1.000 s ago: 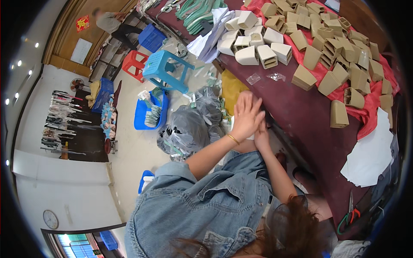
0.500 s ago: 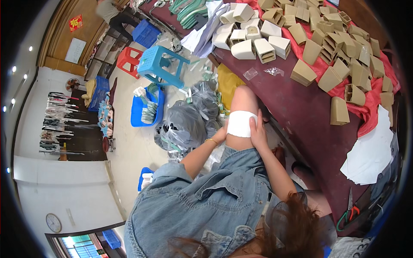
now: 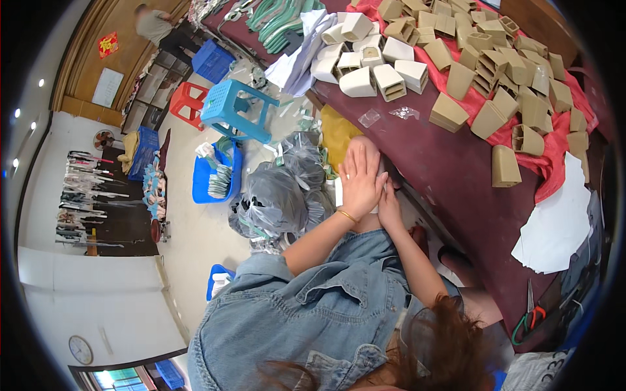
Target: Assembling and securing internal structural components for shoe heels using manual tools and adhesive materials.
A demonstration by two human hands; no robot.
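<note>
My left hand (image 3: 358, 186) lies flat across my bent knee, palm down with the fingers stretched out. Beneath it is a white sheet or pad (image 3: 338, 191), mostly hidden; a strip of it shows at the left side of the thigh. Against the right side of the same knee rests my right hand (image 3: 390, 207), fingers extended and their tips touching the left hand's edge. Neither hand grips anything that I can see.
To the right, a maroon-covered table (image 3: 456, 176) bears many beige box-like pieces (image 3: 508, 117) and white ones (image 3: 390, 81). Scissors (image 3: 530, 309) lie near its close edge. Grey plastic bags (image 3: 277, 195), a blue bin (image 3: 217, 173) and a blue stool (image 3: 225, 104) stand left.
My left hand has moved from the thigh's left side onto the top of the white sheet, covering most of it. My right hand stays at the right side. The view has shifted slightly.
</note>
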